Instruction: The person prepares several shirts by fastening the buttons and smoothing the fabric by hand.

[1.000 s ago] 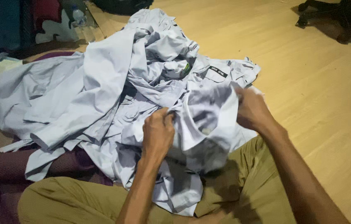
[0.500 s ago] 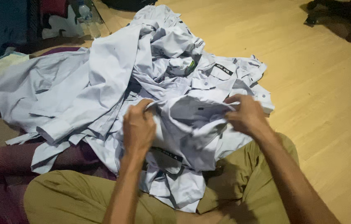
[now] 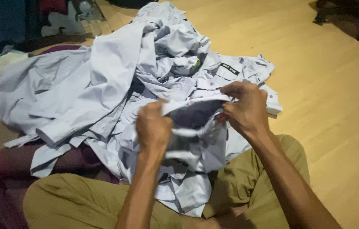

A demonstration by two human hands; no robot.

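Head view — left hand [image 3: 153, 127] and right hand [image 3: 244, 108] both grip one pale shirt [image 3: 196, 140].

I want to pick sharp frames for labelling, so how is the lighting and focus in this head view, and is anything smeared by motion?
Head view: warm, dim light, brightest on the wooden floor; the top-left corner falls into deep shadow. The left hand is blurred by motion, the right hand slightly softer than sharp. The pale shirt they hold is smeared at its edges; the pile of shirts is clearer, no glare.
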